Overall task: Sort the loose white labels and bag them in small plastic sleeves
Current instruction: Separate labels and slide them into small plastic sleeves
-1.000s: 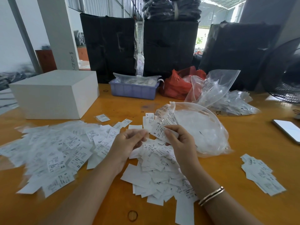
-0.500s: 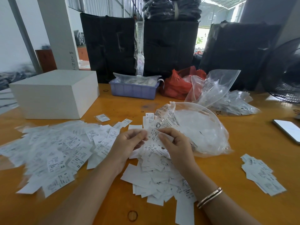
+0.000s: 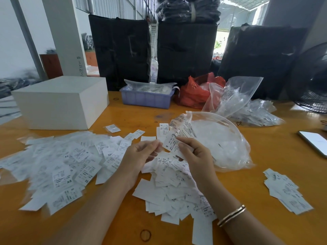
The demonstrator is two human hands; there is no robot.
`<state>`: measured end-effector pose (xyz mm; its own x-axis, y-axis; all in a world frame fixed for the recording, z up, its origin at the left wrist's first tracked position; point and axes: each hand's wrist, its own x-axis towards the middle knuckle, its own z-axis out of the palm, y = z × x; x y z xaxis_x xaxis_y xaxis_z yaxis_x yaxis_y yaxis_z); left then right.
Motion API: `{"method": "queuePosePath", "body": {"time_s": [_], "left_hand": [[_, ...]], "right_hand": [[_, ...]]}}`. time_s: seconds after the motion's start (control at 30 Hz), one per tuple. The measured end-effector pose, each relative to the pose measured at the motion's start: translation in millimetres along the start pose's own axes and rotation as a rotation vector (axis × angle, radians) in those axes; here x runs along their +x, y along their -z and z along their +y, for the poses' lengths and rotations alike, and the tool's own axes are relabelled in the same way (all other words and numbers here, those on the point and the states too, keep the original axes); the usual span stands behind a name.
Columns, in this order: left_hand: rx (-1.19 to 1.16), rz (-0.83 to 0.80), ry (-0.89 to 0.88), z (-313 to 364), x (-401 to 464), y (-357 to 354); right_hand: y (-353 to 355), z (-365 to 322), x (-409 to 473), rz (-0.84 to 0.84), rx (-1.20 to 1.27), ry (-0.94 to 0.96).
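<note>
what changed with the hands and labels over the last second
The right hand drew its S-marked label down and left toward the left hand, whose fingertips now nearly meet it. The label stayed pinched in the right hand throughout. The label piles, clear bag and white box stayed put.

Bare worktop point(image 3: 265, 156) runs btw the big clear bag point(image 3: 217, 144) and the small label stack point(image 3: 286, 191) at right; more open strip near edge, centre. Left blocked by wide label spread point(image 3: 56, 167), w/ white box point(image 3: 60, 101) behind it. Centre pile point(image 3: 173, 191) sits under both hands. Far side crowded: blue bin point(image 3: 146, 99), red bag point(image 3: 192, 92), clear bags point(image 3: 233, 96). Phone point(image 3: 315, 142) at far right.
</note>
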<state>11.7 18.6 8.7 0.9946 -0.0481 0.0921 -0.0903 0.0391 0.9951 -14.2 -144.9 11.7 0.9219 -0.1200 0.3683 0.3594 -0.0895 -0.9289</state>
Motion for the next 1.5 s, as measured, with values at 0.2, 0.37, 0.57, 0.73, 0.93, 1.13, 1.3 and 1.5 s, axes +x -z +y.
{"method": "queuePosePath", "body": {"time_s": [0.2, 0.37, 0.57, 0.73, 0.93, 1.13, 1.3, 1.5], "left_hand": [[0.004, 0.011, 0.007, -2.2, 1.2, 1.4], [0.016, 0.004, 0.009, -1.4, 0.6, 0.5], [0.044, 0.035, -0.005, -2.1, 1.7, 1.8], [0.032, 0.051, 0.009, -2.5, 3.5, 1.6], [0.032, 0.05, 0.008, -3.6, 3.7, 2.2], [0.036, 0.054, 0.011, -4.6, 4.0, 1.9], [0.04, 0.052, 0.017, -4.0, 4.1, 1.4], [0.051, 0.058, 0.014, -3.7, 3.6, 1.5]], "right_hand": [[1.0, -0.8, -1.3, -0.017, -0.089, 0.063], [1.0, 2.4, -1.4, -0.057, -0.323, 0.151], [2.4, 2.6, -1.1, -0.04, -0.216, 0.107], [4.8, 0.9, 0.9, 0.032, -0.048, 0.043], [1.8, 1.4, -2.9, -0.054, -0.254, 0.138], [3.2, 2.7, -3.0, -0.007, -0.232, 0.154], [2.7, 1.4, -2.9, -0.005, -0.221, 0.164], [2.7, 2.0, -2.9, 0.003, -0.221, 0.168]]}}
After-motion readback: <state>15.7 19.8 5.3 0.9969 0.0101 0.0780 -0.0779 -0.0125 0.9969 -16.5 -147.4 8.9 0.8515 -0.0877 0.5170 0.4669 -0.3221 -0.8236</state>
